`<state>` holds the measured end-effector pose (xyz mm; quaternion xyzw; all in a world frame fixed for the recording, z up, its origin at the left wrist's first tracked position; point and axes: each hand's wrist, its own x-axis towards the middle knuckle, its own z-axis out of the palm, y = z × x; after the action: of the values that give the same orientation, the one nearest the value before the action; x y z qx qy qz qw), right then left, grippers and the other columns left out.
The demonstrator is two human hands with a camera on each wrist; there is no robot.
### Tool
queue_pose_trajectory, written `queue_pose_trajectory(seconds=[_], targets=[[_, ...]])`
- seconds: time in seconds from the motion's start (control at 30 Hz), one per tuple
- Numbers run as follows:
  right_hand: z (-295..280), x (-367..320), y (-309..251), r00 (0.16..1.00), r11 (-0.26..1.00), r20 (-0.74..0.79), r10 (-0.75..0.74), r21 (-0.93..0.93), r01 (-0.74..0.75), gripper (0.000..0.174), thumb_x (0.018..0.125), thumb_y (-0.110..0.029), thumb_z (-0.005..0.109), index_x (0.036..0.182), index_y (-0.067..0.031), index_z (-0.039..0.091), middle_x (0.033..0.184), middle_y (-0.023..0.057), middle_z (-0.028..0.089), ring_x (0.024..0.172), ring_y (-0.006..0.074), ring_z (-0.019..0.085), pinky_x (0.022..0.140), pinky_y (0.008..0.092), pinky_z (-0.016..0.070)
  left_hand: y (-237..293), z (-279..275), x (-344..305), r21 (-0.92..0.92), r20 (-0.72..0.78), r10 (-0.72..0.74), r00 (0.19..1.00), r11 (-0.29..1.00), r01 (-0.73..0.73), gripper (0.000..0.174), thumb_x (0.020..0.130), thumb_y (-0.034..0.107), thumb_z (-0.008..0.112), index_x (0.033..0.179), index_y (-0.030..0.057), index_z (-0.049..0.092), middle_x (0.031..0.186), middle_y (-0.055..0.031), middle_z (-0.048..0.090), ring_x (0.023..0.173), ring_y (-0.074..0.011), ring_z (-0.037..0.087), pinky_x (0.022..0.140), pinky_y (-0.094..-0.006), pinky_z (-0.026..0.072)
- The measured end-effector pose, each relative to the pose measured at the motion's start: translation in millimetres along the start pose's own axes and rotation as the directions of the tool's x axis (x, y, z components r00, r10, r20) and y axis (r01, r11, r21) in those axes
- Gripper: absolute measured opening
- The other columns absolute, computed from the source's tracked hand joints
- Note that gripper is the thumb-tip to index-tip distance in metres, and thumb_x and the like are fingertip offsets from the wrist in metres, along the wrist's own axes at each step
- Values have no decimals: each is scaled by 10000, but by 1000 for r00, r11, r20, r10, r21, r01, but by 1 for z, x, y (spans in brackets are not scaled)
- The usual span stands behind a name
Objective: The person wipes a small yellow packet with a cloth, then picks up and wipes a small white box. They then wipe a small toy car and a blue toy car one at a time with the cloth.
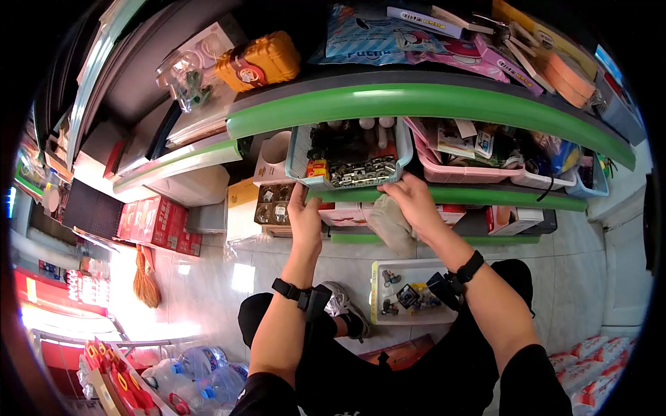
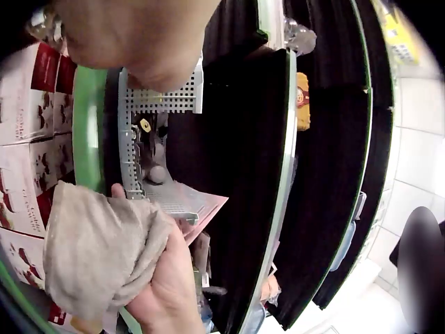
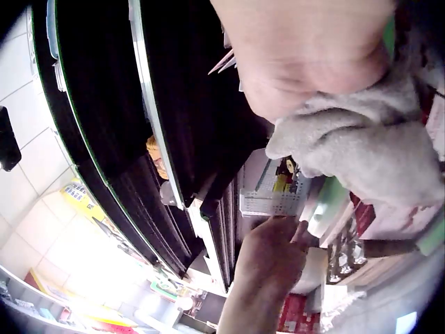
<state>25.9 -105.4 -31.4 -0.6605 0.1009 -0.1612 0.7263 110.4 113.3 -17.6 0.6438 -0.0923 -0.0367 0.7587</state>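
A light blue perforated plastic basket (image 1: 295, 154) sits at the front of the shelf, filled with metal parts, dark items and a small yellow-red box. My left hand (image 1: 305, 218) grips its front left corner; in the right wrist view that left hand (image 3: 272, 254) is at the basket wall (image 3: 268, 202). At the front right corner, my right hand (image 1: 415, 202) touches the basket and holds a grey cloth (image 1: 390, 225), which hangs below the shelf edge. The left wrist view shows the cloth (image 2: 104, 250) bunched in the right hand (image 2: 170, 285).
A pink basket (image 1: 472, 173) of mixed goods stands to the right on the same shelf. Above runs a green shelf edge (image 1: 416, 104). Glasses in a box (image 1: 272, 204) are at the left. On the floor lies a white tray (image 1: 378, 315) with small metal parts.
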Motion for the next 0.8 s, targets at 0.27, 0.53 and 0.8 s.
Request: queue_pose_trajectory(seconds=[0.27,0.53,0.8], targets=[[-15,-35,-11,996,986,-3,88,-142,-87,229,969,-170,619,893,46,619,803,45,664,715,115,530,653,311,419,5,-23,-30,-490,4,-220,976,850,193,389,1051,277,407,1322,31,540,1263,-135,620,1198,-289,626,1056,-436,513],[-40,-69,-37,950,927,101,295,212,-310,460,1077,-429,518,1108,-18,722,1047,40,714,940,129,629,870,302,491,39,-42,-42,-353,243,-330,912,846,400,779,1032,711,390,1497,91,454,1391,-136,606,1185,-278,657,989,-474,556],[-53,-74,-52,828,852,317,462,99,-514,966,1003,-785,346,1548,10,417,1511,136,509,1369,198,494,1149,346,395,30,-48,-7,-406,304,-403,863,765,500,746,997,693,520,1397,65,561,1291,-118,649,1103,-256,680,941,-444,583]])
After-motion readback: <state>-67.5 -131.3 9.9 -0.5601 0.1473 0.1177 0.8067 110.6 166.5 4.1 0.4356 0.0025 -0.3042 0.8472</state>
